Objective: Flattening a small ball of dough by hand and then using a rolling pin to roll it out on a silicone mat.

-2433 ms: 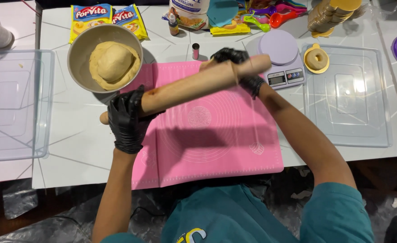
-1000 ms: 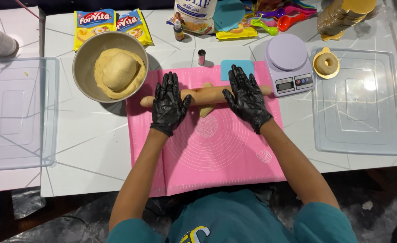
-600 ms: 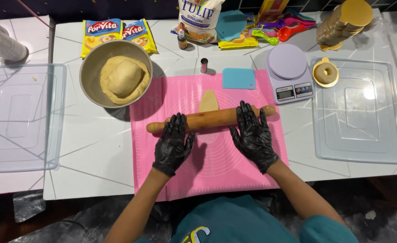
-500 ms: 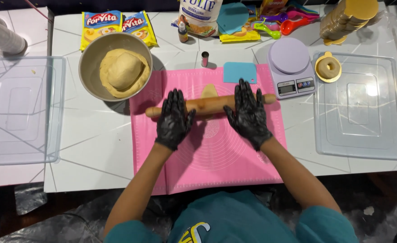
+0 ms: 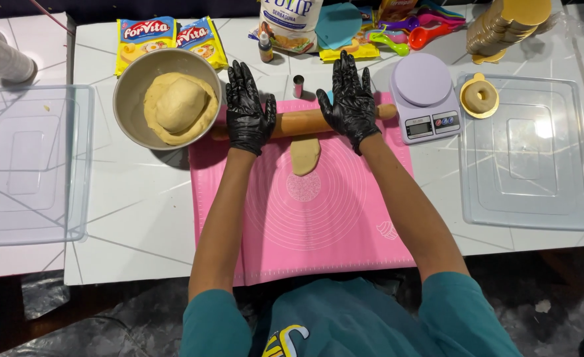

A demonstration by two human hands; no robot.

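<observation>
Bright overhead light, glare, sharp.

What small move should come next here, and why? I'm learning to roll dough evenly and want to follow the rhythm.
Probably draw the rolling pin back toward the body. Both the left hand and the right hand lie flat on it at the far edge of the pink mat, and the flattened dough strip now lies on its near side.

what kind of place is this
Probably a home baking or small pastry work table: a rolling pin on a pink baking mat, a bowl of dough, and a kitchen scale.
</observation>
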